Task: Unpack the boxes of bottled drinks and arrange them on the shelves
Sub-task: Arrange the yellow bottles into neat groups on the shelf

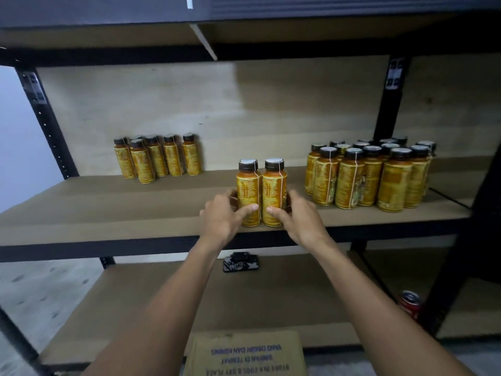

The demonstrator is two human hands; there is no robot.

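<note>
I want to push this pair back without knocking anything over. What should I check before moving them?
1. Left hand grips the left bottle: ok.
2. Right hand grips the right bottle: ok.
3. Both bottles upright, caps on: ok.
4. Bare shelf behind the pair, between the left group and the right group: ok.
5. Pair well back from the front edge: not ok, it stands close to it.
6. Bottles left in the carton: cannot tell, its inside is out of view.
</note>
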